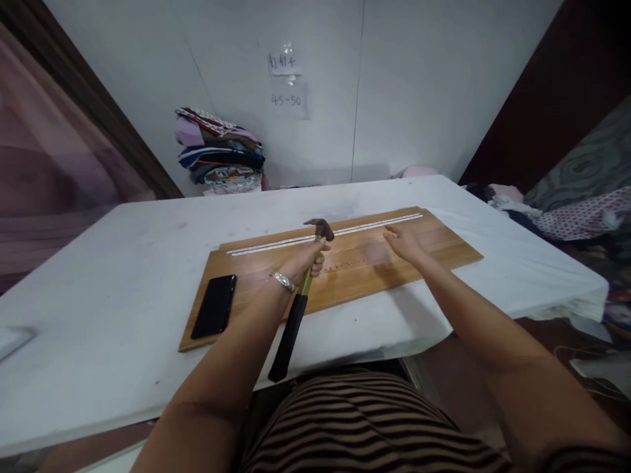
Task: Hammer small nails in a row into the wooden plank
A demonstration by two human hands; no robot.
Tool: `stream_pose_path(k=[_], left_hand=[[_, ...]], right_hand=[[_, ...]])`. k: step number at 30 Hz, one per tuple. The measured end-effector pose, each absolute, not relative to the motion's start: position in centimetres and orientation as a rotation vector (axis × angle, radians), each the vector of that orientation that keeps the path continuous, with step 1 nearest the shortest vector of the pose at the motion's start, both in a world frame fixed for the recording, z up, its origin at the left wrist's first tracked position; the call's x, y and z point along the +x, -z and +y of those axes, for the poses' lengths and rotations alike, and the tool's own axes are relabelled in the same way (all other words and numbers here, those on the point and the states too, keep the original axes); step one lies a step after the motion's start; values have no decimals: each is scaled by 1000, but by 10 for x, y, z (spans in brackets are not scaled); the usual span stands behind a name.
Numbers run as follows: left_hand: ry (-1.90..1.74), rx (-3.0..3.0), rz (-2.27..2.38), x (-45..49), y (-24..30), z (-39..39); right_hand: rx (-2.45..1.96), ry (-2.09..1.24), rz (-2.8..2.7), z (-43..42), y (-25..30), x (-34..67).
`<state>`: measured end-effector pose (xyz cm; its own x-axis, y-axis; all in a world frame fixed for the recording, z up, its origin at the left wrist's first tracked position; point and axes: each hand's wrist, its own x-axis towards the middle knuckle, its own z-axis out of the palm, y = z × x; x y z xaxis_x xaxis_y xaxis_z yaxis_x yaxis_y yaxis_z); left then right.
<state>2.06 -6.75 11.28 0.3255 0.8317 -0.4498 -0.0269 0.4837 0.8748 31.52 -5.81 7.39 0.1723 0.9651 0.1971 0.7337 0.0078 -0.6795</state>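
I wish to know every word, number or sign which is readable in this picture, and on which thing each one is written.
"钉钉子": apparently this, handwritten on the upper paper on the wall.
"45-50": handwritten on the lower paper, just below.
Pale strips on the board: any markings are too small to read.
Phone and hammer: no readable text.

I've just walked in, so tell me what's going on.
The person's left hand grips a black-handled, metal-headed hammer just below its head. The right hand is over a brown rectangular wooden board, near two long thin white strips. Small bits, too small to name, lie between the hands. A black rectangular phone rests at the board's left end.
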Motion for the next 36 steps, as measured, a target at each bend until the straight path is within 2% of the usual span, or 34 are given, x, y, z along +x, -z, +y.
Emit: stream_pose_path(k=[3,12,18,36], left_hand=[[-565,970,1131,21,-107,-77],[-465,1060,1255,35,-105,-84],[-484,1155,1303,46,-99,-90],[-424,1308,1397,55,-83,-90]], right_hand=[[-2066,-373,-1674,-40,-68,330],[-2499,-197,-1576,-26,-16,350],[-2478,-79,-1625,-29,3,354],[-2444,-110,-1585,-26,4,353]])
